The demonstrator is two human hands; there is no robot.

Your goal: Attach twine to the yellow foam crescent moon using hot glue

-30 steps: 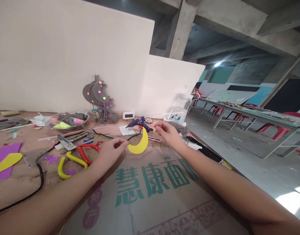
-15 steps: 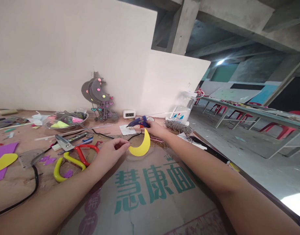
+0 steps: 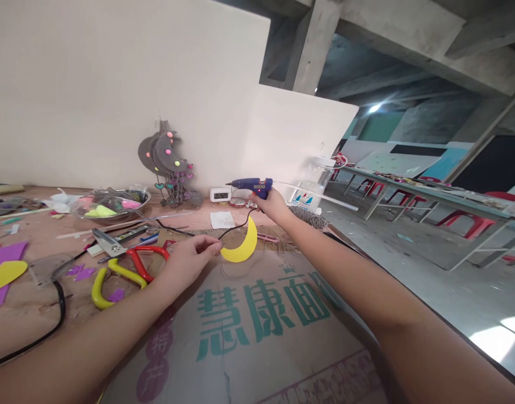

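My left hand (image 3: 193,257) pinches one tip of a yellow crescent moon cutout (image 3: 244,247) between thumb and fingers, above the printed cardboard sheet (image 3: 257,359). Farther back, my right hand (image 3: 274,206) is wrapped round the handle of a blue hot glue gun (image 3: 249,184). Its nozzle points left, and a long clear glue stick (image 3: 325,196) juts out behind. Below the nozzle lies a small white paper square (image 3: 222,220). Scissors with red and yellow handles (image 3: 146,264) rest just left of my left hand.
A bowl of colourful pieces (image 3: 146,197) stands at the back left. Grey moon ornaments (image 3: 167,157) hang against the white board. A small digital clock (image 3: 220,194), a plastic jug (image 3: 314,182) and grey yarn (image 3: 310,217) line the back. A black cable (image 3: 59,314) crosses the left.
My right hand has lifted the glue gun up off the white paper and levelled it. The yellow moon stays in my left hand, almost unmoved.
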